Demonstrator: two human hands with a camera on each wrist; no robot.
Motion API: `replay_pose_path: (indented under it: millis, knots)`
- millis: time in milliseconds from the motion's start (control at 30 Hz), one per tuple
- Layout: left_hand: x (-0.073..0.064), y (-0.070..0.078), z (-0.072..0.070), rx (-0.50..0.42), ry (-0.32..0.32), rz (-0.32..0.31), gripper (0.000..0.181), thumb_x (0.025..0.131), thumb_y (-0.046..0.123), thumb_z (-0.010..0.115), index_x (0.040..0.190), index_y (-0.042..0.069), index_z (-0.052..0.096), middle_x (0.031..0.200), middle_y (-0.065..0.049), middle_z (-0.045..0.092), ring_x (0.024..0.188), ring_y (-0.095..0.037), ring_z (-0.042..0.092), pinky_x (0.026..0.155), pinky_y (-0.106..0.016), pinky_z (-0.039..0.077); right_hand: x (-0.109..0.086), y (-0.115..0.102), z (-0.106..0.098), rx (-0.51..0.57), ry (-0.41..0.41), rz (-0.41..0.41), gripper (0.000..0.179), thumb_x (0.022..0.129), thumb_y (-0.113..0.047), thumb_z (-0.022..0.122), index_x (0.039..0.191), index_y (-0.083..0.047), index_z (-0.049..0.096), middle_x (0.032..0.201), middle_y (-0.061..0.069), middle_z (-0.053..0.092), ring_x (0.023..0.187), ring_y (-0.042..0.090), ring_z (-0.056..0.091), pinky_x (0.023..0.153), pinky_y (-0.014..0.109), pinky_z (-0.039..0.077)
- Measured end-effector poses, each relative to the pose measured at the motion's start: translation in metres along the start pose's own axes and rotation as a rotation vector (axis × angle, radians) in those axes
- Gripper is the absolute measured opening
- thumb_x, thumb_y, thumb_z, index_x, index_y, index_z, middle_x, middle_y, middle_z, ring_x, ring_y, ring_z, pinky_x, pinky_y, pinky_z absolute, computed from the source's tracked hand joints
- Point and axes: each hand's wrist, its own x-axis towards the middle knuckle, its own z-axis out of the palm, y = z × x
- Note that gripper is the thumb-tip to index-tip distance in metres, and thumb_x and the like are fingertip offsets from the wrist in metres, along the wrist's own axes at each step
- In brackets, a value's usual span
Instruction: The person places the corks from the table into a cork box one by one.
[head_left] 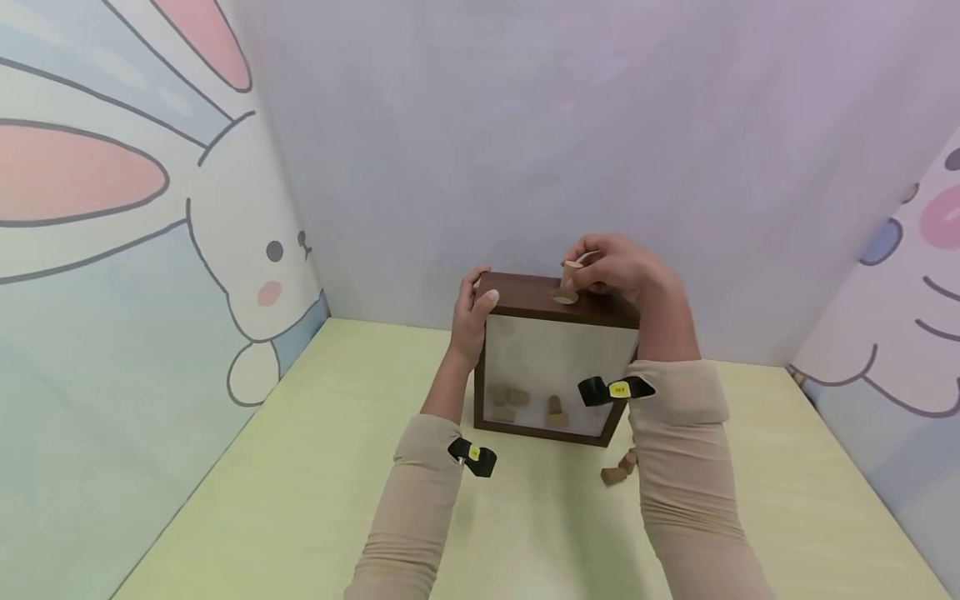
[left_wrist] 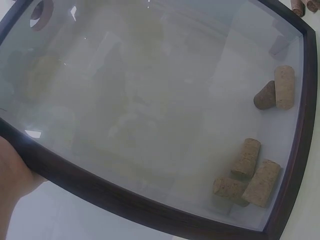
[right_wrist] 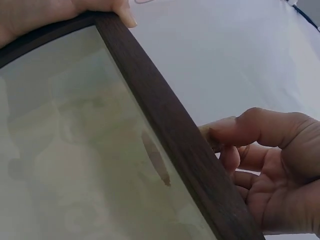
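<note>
A shallow dark wooden display box (head_left: 551,296) with a glass front stands upright on the table. My left hand (head_left: 471,321) grips its upper left corner, thumb on the top face and fingers round the side. Above the box's top, my right hand (head_left: 622,267) pinches a cork (head_left: 572,271) between thumb and fingers. A pale round spot lies at that cork's lower end; whether it is a hole or another cork I cannot tell. Through the glass, several corks (left_wrist: 262,182) lie at the bottom in two groups. In the right wrist view, the pinched cork (right_wrist: 207,132) is mostly hidden.
Loose corks (head_left: 615,475) lie on the pale yellow-green table (head_left: 390,383) by the box's lower right, partly behind my right sleeve (head_left: 686,467). A plain wall (head_left: 420,167) rises just behind the box. Side walls with a rabbit drawing (head_left: 255,267) stand left and right.
</note>
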Motion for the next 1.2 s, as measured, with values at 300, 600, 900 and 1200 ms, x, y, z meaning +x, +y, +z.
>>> replay_pose_path:
  millis: [300, 600, 900, 1200]
  knots:
    - [-0.007, 0.013, 0.004, 0.009, 0.0, 0.011, 0.066, 0.084, 0.03, 0.045, 0.141, 0.0, 0.029, 0.141, -0.02, 0.023, 0.101, -0.017, 0.036, 0.088, -0.038, 0.029, 0.003, -0.004, 0.0, -0.108, -0.14, 0.012, 0.019, 0.081, 0.001, 0.062, 0.099, 0.0, 0.055, 0.093, 0.014, 0.061, 0.08, 0.026, 0.054, 0.069, 0.035, 0.042]
    - [-0.006, 0.013, 0.005, 0.003, -0.014, 0.009, 0.065, 0.084, 0.028, 0.044, 0.141, 0.0, 0.028, 0.141, -0.021, 0.021, 0.099, -0.015, 0.034, 0.087, -0.036, 0.029, -0.016, 0.008, 0.007, -0.147, 0.003, -0.124, 0.029, 0.082, -0.006, 0.068, 0.107, 0.001, 0.056, 0.093, 0.012, 0.063, 0.083, 0.025, 0.059, 0.075, 0.035, 0.044]
    - [-0.006, 0.014, 0.003, 0.028, 0.005, -0.014, 0.063, 0.085, 0.028, 0.044, 0.141, 0.003, 0.03, 0.146, -0.018, 0.017, 0.105, -0.017, 0.032, 0.088, -0.036, 0.028, -0.062, 0.027, 0.019, -0.167, 0.092, -0.434, 0.025, 0.086, -0.005, 0.064, 0.108, 0.004, 0.058, 0.093, 0.011, 0.06, 0.079, 0.022, 0.057, 0.066, 0.027, 0.047]
    - [-0.004, 0.015, 0.002, 0.017, 0.017, -0.02, 0.064, 0.084, 0.028, 0.044, 0.141, 0.002, 0.029, 0.146, -0.017, 0.017, 0.106, -0.018, 0.031, 0.089, -0.036, 0.028, -0.097, 0.05, 0.029, -0.139, 0.286, -0.501, 0.023, 0.085, 0.002, 0.062, 0.107, 0.004, 0.059, 0.098, 0.013, 0.06, 0.079, 0.016, 0.058, 0.067, 0.022, 0.045]
